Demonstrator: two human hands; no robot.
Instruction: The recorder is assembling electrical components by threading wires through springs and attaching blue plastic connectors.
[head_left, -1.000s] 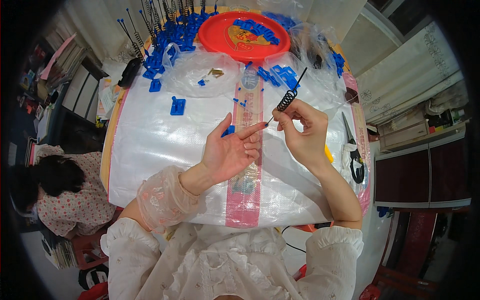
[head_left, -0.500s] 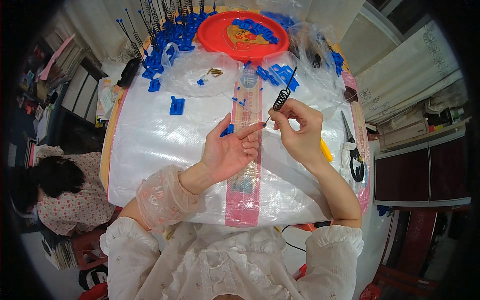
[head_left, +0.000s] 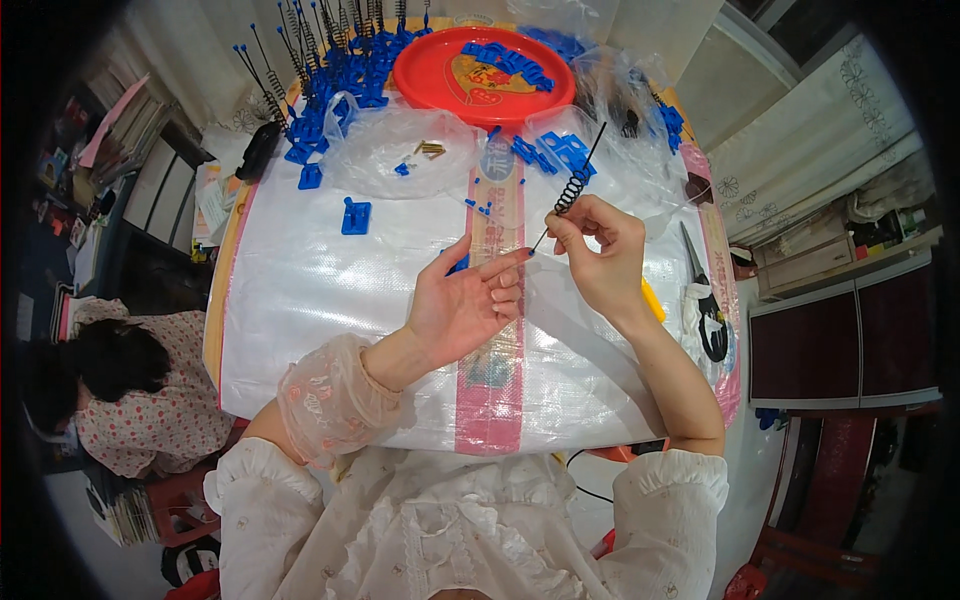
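Observation:
My right hand (head_left: 602, 250) pinches a thin black rod with a black coil spring (head_left: 571, 190) around it, tilted up and to the right. The rod's lower end meets a small dark blue tip (head_left: 530, 252) at the end of my left index finger. Palm up, my left hand (head_left: 462, 295) has its index finger stretched out and the other fingers loosely curled. A blue plastic piece (head_left: 459, 264) lies partly hidden behind that hand. Farther left on the white woven sheet (head_left: 320, 300) stands a blue square base with a peg (head_left: 355, 216).
A red tray (head_left: 420, 85) with blue parts stands at the back. Left of it crowd several blue bases (head_left: 345, 85) with upright springs. A clear bag (head_left: 370, 150) holds brass pieces (head_left: 432, 149). Scissors (head_left: 712, 325) and a yellow handle (head_left: 653, 300) lie right. Another person (head_left: 150, 400) sits left.
The rod and spring have tilted slightly further right in my right hand. Its lower end stays at my left index fingertip, and the left hand has barely moved.

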